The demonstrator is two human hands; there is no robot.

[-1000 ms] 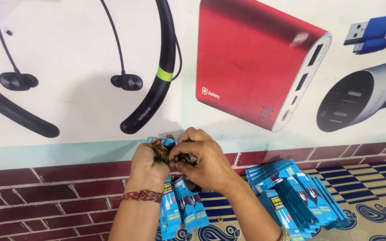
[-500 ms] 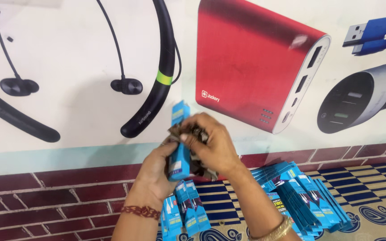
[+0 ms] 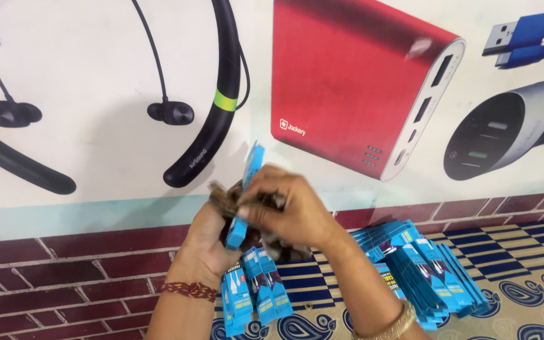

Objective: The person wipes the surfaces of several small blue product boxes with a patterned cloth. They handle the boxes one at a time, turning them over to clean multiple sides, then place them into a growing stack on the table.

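Note:
My left hand (image 3: 206,236) holds a narrow blue packet (image 3: 247,189) upright, along with a dark, blurred bundle (image 3: 225,198) that I cannot identify. Over the front of the packet my right hand (image 3: 291,211) is closed, its fingers pinching the packet and the dark bundle. Both hands meet in front of the wall poster. Below them three more blue packets (image 3: 253,293) lean against the brick-patterned wall base. A red thread band (image 3: 190,291) circles my left wrist and a gold bangle (image 3: 395,324) my right.
A stack of several blue packets (image 3: 420,267) lies to the right on a patterned blue-and-cream mat (image 3: 524,283). A large poster (image 3: 347,82) on the wall behind shows earphones, a red power bank and chargers. Brick-patterned skirting (image 3: 64,264) runs along the wall base.
Both hands have risen from near the leaning packets, and one blue packet has come up with them, now held upright and turned more edge-on.

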